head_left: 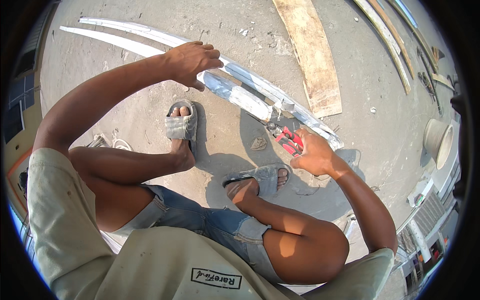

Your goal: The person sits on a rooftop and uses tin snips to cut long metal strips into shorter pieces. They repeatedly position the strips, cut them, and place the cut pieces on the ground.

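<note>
Two long, thin, silvery metal strips [135,31] lie side by side on the ground, running from the far left toward the right. My left hand [194,62] lies across them, thumb apart from the fingers; whether it presses on the metal is hard to tell. Red-and-black-handled pliers [289,141] are held in my right hand [316,154], which is closed around the handles. Their dark jaws point at the cut end of the nearer strip [240,97]. A bent flap of metal [285,105] sticks up beside that end.
My sandalled feet stand close to the strips, with a small stone-like lump [258,144] between them. A wide wooden board [312,60] lies beyond. Narrow wooden lengths [387,40] and a pale round container [438,143] are at the right.
</note>
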`<state>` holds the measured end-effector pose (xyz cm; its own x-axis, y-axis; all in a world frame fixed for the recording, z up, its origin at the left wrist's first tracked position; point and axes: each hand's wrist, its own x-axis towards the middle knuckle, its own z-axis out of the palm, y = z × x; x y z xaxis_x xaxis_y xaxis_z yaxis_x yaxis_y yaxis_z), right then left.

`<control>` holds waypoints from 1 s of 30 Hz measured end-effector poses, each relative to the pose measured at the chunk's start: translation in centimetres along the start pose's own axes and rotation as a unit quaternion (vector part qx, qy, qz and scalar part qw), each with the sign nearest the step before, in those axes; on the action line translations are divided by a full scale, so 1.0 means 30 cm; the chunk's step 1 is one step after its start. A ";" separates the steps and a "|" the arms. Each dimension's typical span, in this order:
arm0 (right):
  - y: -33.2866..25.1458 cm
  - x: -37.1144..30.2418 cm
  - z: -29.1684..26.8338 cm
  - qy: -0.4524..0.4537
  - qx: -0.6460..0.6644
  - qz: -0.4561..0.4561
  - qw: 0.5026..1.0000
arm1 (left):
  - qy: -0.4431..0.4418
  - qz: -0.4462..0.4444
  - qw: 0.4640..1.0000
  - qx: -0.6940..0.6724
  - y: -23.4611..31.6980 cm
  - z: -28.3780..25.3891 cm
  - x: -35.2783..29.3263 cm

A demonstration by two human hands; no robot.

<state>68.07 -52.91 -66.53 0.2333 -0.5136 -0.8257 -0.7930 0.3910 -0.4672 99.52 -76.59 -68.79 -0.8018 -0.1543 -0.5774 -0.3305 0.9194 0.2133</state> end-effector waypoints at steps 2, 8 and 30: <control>-0.085 0.054 -0.019 -0.094 0.044 -0.007 0.995 | 0.090 -0.038 0.994 -0.038 -0.032 -0.038 -0.138; -0.376 0.254 0.105 -0.203 0.174 -0.011 0.964 | 0.131 -0.254 0.827 -0.484 0.116 0.166 -0.560; -0.960 0.611 0.302 -0.280 0.173 -0.007 0.944 | 0.323 -0.408 0.200 -0.830 0.172 0.564 -0.310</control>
<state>100.28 -66.66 -71.06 0.5804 -0.0729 -0.8111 -0.5793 0.6630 -0.4741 113.69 -64.28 -75.67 0.1378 -0.5156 -0.8457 0.2380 -0.8116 0.5336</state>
